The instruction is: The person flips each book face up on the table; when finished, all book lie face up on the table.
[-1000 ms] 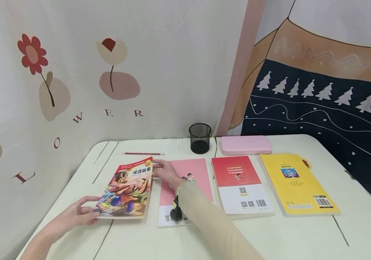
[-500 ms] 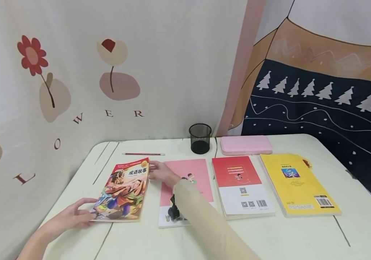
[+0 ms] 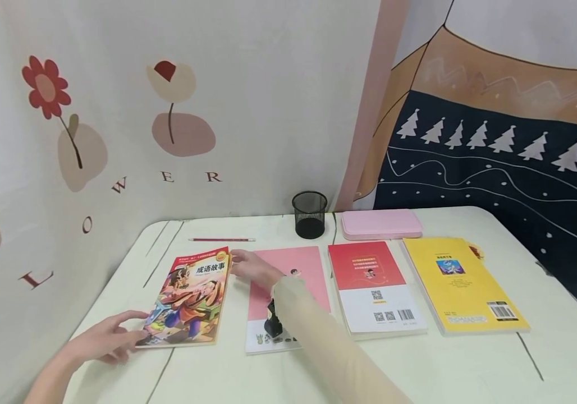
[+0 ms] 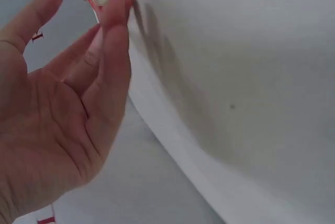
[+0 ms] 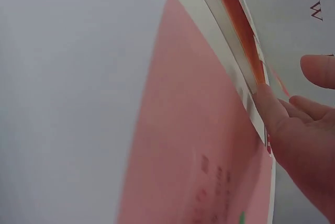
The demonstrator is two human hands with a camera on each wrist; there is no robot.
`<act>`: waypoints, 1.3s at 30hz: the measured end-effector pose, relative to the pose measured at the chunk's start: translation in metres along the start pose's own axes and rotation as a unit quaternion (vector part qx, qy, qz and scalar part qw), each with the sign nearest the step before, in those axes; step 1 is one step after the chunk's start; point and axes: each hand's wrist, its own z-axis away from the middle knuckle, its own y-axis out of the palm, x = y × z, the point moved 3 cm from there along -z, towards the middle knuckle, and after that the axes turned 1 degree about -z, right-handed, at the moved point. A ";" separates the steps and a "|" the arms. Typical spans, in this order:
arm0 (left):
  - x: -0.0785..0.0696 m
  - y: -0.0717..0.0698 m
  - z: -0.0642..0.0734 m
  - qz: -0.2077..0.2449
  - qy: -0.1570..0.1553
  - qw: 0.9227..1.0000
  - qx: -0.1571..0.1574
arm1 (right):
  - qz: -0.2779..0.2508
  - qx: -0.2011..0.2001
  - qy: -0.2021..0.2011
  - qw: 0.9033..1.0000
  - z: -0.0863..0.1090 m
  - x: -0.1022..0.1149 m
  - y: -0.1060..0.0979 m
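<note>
A picture-covered storybook (image 3: 187, 306) with a red top band lies face up at the left of the table. At its lower left corner is my left hand (image 3: 109, 339), its fingertips right at the edge. In the left wrist view that hand's thumb stands apart from the fairly straight fingers, near the book's corner. My right hand (image 3: 255, 268) reaches over a pink-and-white book (image 3: 262, 297) and touches the storybook's upper right edge. The right wrist view shows a fingertip against the storybook's page edge (image 5: 235, 35), the thumb raised away from it.
Right of the pink book lie a red-and-white book (image 3: 369, 308) and a yellow book (image 3: 462, 286). Along the back are a pencil (image 3: 221, 239), a black mesh pen holder (image 3: 310, 215) and a pink case (image 3: 381, 224). A printed curtain (image 3: 268, 112) hangs behind the table.
The storybook has shifted slightly left and toward me and now lies flatter. Both hands moved with it; the left hand's fingers have loosened from its corner. The other books have stayed put.
</note>
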 end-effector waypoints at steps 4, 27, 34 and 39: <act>-0.006 -0.001 0.000 -0.062 -0.038 0.996 -0.045 | 0.011 -0.004 0.016 1.000 0.005 0.004 -0.010; -0.087 0.046 -0.022 -0.074 0.164 0.971 -0.159 | 0.042 0.013 -0.025 0.999 0.040 0.003 -0.074; -0.096 0.065 -0.029 -0.059 0.196 0.971 -0.124 | 0.088 -0.010 -0.028 0.996 0.050 0.003 -0.096; -0.102 0.077 -0.032 -0.053 0.204 0.973 -0.099 | 0.150 -0.028 -0.049 0.987 0.055 0.009 -0.109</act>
